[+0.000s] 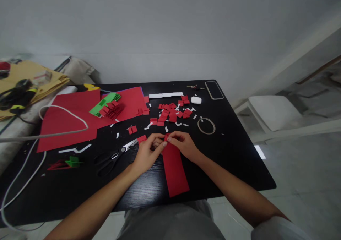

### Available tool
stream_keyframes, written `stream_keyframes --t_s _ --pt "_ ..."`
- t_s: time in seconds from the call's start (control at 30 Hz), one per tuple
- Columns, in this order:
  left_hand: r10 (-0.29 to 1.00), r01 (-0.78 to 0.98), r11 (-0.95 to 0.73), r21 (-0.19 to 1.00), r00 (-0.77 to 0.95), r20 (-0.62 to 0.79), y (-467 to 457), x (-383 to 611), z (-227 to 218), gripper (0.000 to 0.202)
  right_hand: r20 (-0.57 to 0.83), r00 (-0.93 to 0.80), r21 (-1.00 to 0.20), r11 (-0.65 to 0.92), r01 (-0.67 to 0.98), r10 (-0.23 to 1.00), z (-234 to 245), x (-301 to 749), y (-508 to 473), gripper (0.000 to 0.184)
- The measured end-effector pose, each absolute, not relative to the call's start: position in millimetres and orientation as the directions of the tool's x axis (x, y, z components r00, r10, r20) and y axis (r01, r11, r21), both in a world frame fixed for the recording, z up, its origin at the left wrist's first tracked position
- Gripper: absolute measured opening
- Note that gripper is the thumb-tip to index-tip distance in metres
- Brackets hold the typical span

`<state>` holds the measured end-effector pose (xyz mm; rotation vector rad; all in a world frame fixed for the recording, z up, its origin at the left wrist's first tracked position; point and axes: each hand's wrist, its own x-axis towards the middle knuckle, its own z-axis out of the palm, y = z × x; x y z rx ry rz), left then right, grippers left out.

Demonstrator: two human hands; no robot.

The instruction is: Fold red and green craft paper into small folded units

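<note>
A long red paper strip (176,170) lies on the black table, its near end close to the front edge. Both hands pinch its far end, where the paper looks folded over. My left hand (150,149) is closed on the left side of that end, and my right hand (183,144) is closed on the right side. Left of my left hand lie scissors (114,158) with dark handles, their blades pointing toward the hand. Just beyond the hands is a scattered heap of small folded red paper pieces (167,113) mixed with white paper scraps (166,129).
Large red sheets (69,115) spread over the left side, with folded green paper (106,103) on them. White cables (61,137) loop across there. A tape ring (206,126), white earbud case (196,100), keys (196,87) and phone (214,90) lie to the right. A white stool (271,112) stands beyond.
</note>
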<state>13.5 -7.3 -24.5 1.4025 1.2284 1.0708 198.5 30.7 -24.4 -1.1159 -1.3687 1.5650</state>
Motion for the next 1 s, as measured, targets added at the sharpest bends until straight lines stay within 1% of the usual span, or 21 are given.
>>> stream_keyframes --t_s 0.37,0.73,0.9,1.0 --pt "0.992 0.080 0.018 0.997 0.121 -0.027 -7.1 14.8 -18.9 0.034 -0.180 -0.329 -0.974 -0.213 -0.069 0.927 -22.2 201.0 30.9 0.026" --pt "0.989 0.043 0.065 0.997 0.131 -0.070 -5.4 13.4 -24.0 0.036 -0.173 -0.325 -0.972 -0.214 -0.095 0.930 -22.6 200.8 31.7 0.025" --pt "0.987 0.053 0.077 0.996 0.141 -0.084 -4.9 13.2 -22.2 0.036 -0.171 -0.337 -0.972 -0.215 -0.097 0.926 -22.3 201.1 31.6 0.025" --pt "0.987 0.124 0.046 0.991 0.146 -0.064 -5.6 11.7 -18.8 0.033 -0.160 -0.343 -0.975 -0.203 -0.094 0.926 -20.8 200.9 31.3 0.024"
